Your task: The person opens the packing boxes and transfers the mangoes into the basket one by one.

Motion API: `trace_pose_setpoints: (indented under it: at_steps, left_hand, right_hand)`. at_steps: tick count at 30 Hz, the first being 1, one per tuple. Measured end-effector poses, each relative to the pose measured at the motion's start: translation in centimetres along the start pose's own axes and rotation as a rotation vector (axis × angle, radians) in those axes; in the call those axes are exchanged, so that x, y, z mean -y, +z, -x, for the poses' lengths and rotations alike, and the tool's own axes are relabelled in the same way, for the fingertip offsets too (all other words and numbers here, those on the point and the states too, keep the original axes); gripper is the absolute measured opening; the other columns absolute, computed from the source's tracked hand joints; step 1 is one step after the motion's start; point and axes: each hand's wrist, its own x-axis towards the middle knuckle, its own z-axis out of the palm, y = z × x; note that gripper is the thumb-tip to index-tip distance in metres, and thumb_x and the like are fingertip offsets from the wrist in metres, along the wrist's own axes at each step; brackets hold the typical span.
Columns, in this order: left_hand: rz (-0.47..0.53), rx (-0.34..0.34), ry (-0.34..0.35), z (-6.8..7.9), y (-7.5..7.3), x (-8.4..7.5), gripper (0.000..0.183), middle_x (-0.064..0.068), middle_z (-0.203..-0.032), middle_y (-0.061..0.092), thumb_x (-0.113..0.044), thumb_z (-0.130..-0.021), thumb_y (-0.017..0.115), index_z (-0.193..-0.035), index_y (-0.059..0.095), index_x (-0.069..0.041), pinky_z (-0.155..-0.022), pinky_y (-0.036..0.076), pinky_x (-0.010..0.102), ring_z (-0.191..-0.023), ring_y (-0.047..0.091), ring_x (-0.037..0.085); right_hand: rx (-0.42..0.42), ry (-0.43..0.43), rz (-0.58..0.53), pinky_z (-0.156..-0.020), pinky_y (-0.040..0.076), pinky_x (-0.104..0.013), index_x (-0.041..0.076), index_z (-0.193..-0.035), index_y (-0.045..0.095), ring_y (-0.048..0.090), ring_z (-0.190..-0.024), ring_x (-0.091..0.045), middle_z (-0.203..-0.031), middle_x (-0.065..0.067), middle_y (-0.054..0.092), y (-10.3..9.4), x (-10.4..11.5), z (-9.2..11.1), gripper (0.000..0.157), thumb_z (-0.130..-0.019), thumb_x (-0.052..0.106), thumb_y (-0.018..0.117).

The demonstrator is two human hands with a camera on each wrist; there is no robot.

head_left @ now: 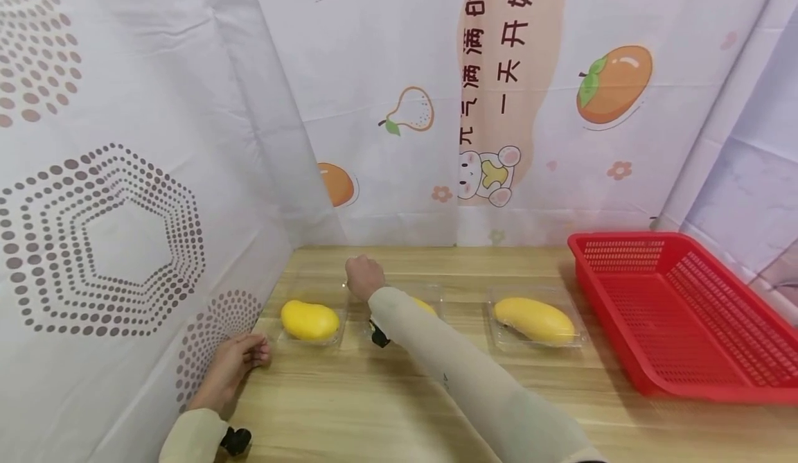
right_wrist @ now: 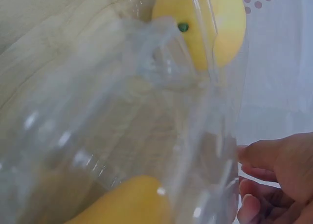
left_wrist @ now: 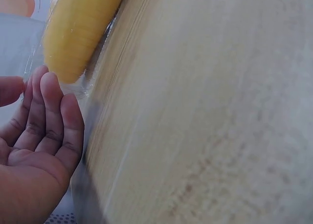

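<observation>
Three yellow mangoes lie in clear plastic boxes along the wooden table. My right hand (head_left: 364,277) is at the back left corner of the middle box, and its forearm covers much of that box's mango (head_left: 424,305). In the right wrist view, the thumb and curled fingers pinch the edge of a clear plastic lid (right_wrist: 122,101), which looms blurred close to the camera. My left hand (head_left: 233,366) rests beside the left box, fingers loosely bent and holding nothing. Its fingertips (left_wrist: 51,84) come right up to the corner beside the left mango (head_left: 309,320).
The third mango (head_left: 535,320) sits in its clear box right of the forearm. Farther right stands a large red plastic basket (head_left: 607,317) with perforated walls. Printed curtains (head_left: 399,193) hang along the back and left sides of the table (head_left: 374,407).
</observation>
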Motion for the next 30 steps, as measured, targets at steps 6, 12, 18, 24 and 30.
trace_pose_setpoints:
  at_steps: [6, 12, 18, 24, 30]
  left_hand:
    - [-0.003, 0.019, 0.006, 0.0, 0.0, 0.4, 0.025, 0.009, -0.092, 0.069, -0.012, -0.107, 0.051, -0.113, 0.06, 0.01, -0.076, 0.059, 0.032, -0.08, 0.066, 0.017]
    - [0.021, 0.053, 0.034, -0.2, -0.2, 0.3, 0.025, 0.008, -0.09, 0.069, -0.012, -0.108, 0.051, -0.108, 0.063, 0.009, -0.074, 0.059, 0.032, -0.078, 0.067, 0.017]
    - [0.012, 0.067, 0.028, -0.3, -0.2, 0.1, 0.028, 0.008, -0.092, 0.069, -0.014, -0.11, 0.049, -0.112, 0.062, 0.01, -0.076, 0.059, 0.032, -0.08, 0.066, 0.016]
    - [0.003, 0.063, 0.027, -0.3, -0.2, 0.0, 0.029, 0.008, -0.091, 0.07, -0.014, -0.11, 0.047, -0.112, 0.062, 0.011, -0.076, 0.059, 0.032, -0.079, 0.066, 0.016]
    - [-0.007, 0.059, 0.022, -0.2, -0.1, 0.0, 0.029, 0.008, -0.091, 0.07, -0.013, -0.11, 0.047, -0.113, 0.062, 0.012, -0.076, 0.059, 0.032, -0.079, 0.066, 0.015]
  right_hand:
    - [0.005, -0.084, 0.01, -0.059, 0.053, -0.029, 0.011, -0.083, 0.069, 0.06, -0.069, -0.011, -0.078, 0.0, 0.066, -0.2, 0.5, 0.4, 0.015, -0.097, 0.014, 0.071]
    - [0.041, -0.254, 0.021, -0.07, 0.052, -0.023, 0.011, -0.094, 0.075, 0.061, -0.078, -0.009, -0.087, 0.003, 0.071, -0.8, 2.1, 1.4, 0.015, -0.098, 0.026, 0.073]
    - [0.119, -0.283, 0.065, -0.078, 0.052, -0.024, 0.017, -0.095, 0.072, 0.061, -0.088, -0.01, -0.093, 0.007, 0.068, -0.2, 3.8, 2.2, 0.033, -0.094, 0.05, 0.073]
    - [0.199, -0.291, 0.063, -0.081, 0.051, -0.023, 0.02, -0.076, 0.064, 0.057, -0.089, -0.01, -0.09, 0.008, 0.065, 0.3, 4.6, 3.0, 0.044, -0.086, 0.061, 0.076]
    - [0.204, -0.306, 0.11, -0.077, 0.048, -0.022, 0.02, -0.071, 0.062, 0.053, -0.084, -0.008, -0.088, 0.008, 0.061, 0.4, 5.1, 3.8, 0.046, -0.083, 0.062, 0.078]
